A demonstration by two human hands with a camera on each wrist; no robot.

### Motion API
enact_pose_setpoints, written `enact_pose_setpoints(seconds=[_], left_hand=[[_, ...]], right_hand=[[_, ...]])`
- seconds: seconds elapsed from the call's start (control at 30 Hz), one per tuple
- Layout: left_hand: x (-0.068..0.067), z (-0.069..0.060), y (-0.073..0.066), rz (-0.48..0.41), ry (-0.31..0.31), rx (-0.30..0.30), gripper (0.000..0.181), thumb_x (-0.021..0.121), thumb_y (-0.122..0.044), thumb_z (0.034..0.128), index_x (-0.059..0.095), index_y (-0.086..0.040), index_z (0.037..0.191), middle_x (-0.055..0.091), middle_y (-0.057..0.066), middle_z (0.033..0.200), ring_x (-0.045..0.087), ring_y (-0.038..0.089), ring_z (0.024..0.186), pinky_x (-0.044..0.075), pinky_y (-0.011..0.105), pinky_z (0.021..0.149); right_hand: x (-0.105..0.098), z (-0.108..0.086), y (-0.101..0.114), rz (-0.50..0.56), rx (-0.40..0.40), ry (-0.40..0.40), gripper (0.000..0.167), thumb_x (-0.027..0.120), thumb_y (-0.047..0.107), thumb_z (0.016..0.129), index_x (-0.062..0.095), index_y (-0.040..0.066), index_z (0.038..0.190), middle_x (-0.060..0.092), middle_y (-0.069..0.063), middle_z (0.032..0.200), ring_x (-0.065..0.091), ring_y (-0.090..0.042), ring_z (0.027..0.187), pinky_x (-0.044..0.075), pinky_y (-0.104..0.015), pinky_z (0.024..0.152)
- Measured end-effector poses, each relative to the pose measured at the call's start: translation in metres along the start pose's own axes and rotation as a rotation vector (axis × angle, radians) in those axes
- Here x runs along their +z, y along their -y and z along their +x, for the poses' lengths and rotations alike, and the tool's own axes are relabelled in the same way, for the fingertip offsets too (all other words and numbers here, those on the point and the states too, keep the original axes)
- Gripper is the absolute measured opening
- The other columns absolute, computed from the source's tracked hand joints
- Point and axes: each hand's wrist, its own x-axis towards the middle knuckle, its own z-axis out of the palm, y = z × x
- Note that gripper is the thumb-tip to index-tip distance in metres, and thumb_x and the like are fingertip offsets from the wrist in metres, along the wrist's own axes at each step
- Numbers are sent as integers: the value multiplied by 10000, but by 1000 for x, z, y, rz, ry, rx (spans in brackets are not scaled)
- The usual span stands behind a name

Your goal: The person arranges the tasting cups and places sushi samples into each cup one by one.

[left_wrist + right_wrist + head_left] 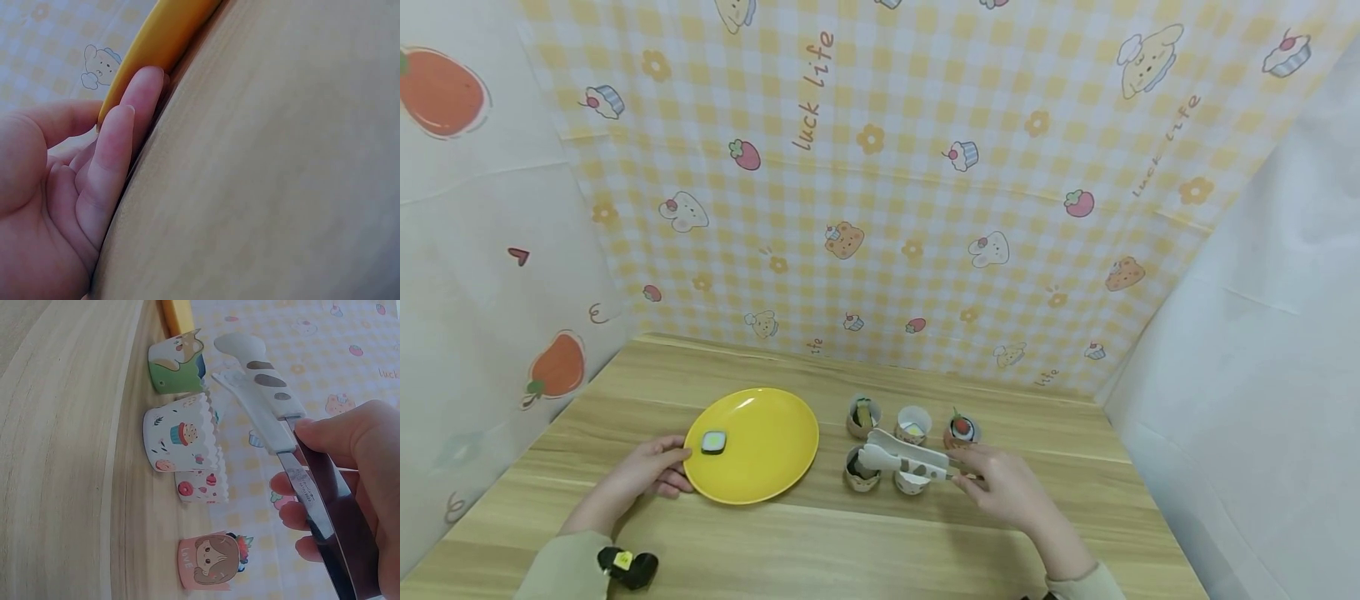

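Note:
My left hand (651, 468) pinches the left rim of a round yellow plate (763, 450), thumb above and fingers against its underside. One small sushi piece (713, 442), dark-edged and white with a green-yellow middle, lies near that rim. My right hand (1003, 487) grips metal tongs (322, 506) with white, brown-spotted ends, one of them spoon-shaped. The tong ends stand slightly apart above the paper cups, with nothing seen between them. The front middle cup (913, 483) is partly hidden under them. The front left cup (862, 482) holds a dark piece.
At the back left a cup (865, 430) holds a yellowish-brown piece. The back middle white cup (914, 411) has something white and yellow inside. A pink cup (192, 562) on the right contains a red-topped piece. A checked cloth (880, 192) hangs behind the wooden table (820, 550).

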Motion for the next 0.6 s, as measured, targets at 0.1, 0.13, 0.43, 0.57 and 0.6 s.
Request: enact_pose_setpoints(seconds=[0.1,0.13,0.43,0.57,0.6], left_hand=[[-1,0,0,-3,13,-2,598,440,-166,1017,168,228,1374,651,99,805,678,248,708,572,339,617],[-1,0,-1,-3,16,-3,597,439,-167,1017,169,228,1373,651,100,807,678,248,711,572,339,619],[1,-1,-2,7,-18,-5,568,442,-159,1014,206,223,1362,647,102,798,675,256,701,570,342,603],[2,-2,-2,4,-24,-1,552,444,-151,1011,223,222,1352,642,97,794,674,250,693,569,337,594],[3,-2,-3,5,-22,1,552,443,-151,1010,222,225,1349,642,95,794,674,249,693,569,336,593]], right_hand=[[0,1,1,9,7,3,345,734,146,840,670,22,1156,630,-150,1201,692,-173,797,538,-206,657],[0,1,2,10,9,2,348,733,146,840,669,22,1158,629,-151,1202,693,-177,796,538,-205,654],[1,2,7,-9,4,-15,343,741,160,837,677,53,1156,675,-97,1117,679,-123,792,540,-216,669],[4,3,7,-24,-11,-35,349,746,177,833,680,48,1151,683,-88,1089,672,-113,779,536,-208,659],[4,3,7,-29,-14,-40,352,747,179,832,680,45,1150,684,-88,1083,671,-113,776,536,-209,657]])
